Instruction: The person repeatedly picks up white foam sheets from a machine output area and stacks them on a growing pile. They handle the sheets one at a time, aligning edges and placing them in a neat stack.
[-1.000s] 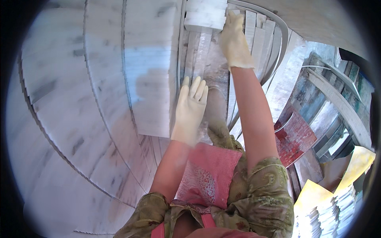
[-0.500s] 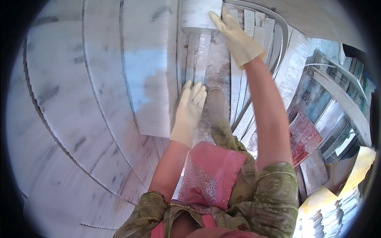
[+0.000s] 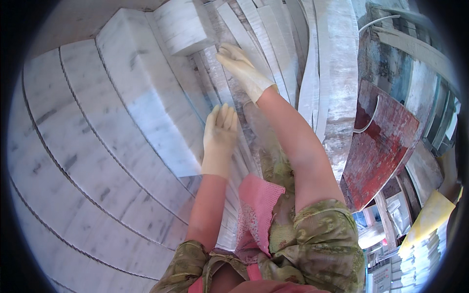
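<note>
Gloved hands sit apart, fingers extended, seemingly gripping nothing: left hand [image 3: 220, 134] at centre, right hand [image 3: 246, 72] above it, near a short block [image 3: 181, 24] at top centre. If that block slid onto the loose-looking strips [image 3: 246, 33], fingers could be pinched. Leftward, grey-flecked, marble-like slabs [image 3: 83, 124] show jagged seams; the block is squared, strips narrow and flat, the red board [image 3: 383, 144] at right scuffed.

Gloves [image 3: 219, 141] tinted cream; slabs [image 3: 134, 80] streaked gry on wht; cloth [image 3: 259, 193] coloured pink, partly wht-speckled; sleeves [image 3: 327, 227] patterned olive grn; board [image 3: 383, 146] blotched dk red.
</note>
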Available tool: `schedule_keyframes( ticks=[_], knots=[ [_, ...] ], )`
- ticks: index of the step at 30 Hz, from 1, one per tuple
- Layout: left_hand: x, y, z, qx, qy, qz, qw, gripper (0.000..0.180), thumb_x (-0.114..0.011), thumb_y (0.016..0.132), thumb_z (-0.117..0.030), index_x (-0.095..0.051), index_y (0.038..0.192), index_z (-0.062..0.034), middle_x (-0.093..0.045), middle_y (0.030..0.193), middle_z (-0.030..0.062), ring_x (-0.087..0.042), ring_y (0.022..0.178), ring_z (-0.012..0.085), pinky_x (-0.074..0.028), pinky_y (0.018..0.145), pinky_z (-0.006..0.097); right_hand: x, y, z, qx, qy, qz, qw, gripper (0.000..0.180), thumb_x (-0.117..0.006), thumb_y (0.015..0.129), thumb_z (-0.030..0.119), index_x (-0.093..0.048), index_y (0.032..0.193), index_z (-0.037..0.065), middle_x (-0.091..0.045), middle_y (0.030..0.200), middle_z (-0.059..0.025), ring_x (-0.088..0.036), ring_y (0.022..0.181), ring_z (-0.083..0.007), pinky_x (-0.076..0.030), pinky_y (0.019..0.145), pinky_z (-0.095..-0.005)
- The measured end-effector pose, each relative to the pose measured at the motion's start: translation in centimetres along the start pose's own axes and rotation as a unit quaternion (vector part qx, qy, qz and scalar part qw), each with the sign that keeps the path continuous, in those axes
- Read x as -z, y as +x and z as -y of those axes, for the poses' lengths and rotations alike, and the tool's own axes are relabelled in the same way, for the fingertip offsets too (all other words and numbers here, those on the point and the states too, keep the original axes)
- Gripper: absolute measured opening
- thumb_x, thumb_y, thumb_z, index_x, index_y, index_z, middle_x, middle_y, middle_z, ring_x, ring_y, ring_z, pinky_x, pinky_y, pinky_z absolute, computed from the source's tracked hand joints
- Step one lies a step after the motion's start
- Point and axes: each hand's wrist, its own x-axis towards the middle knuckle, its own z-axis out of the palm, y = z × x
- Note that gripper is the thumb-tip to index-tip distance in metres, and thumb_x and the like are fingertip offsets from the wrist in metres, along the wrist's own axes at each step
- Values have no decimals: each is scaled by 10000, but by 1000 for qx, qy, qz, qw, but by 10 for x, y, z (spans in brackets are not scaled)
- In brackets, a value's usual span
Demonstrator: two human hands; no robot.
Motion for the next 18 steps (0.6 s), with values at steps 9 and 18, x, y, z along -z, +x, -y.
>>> schedule_keyframes(
  ticks=[9,18],
  knots=[
    [0,5,-6,20,-6,10,1000,491,-518,1054,-205,-381,1476,6,-425,1529,180,-410,1414,354,-395,1180,440,-20,39,23,89,-352,-62,930,916,-727,773,167,-281,1543,-51,-565,1379,-276,-562,1290,-364,-458,1051,-385],
    [10,9,-7,3,6,78,997,469,-507,1052,-196,-399,1448,31,-428,1518,209,-439,1388,351,-404,1169,436,-36,48,28,49,-288,-39,955,1000,-725,741,174,-215,1566,-67,-424,1510,-311,-405,1435,-381,-339,1173,-355]
  ],
)
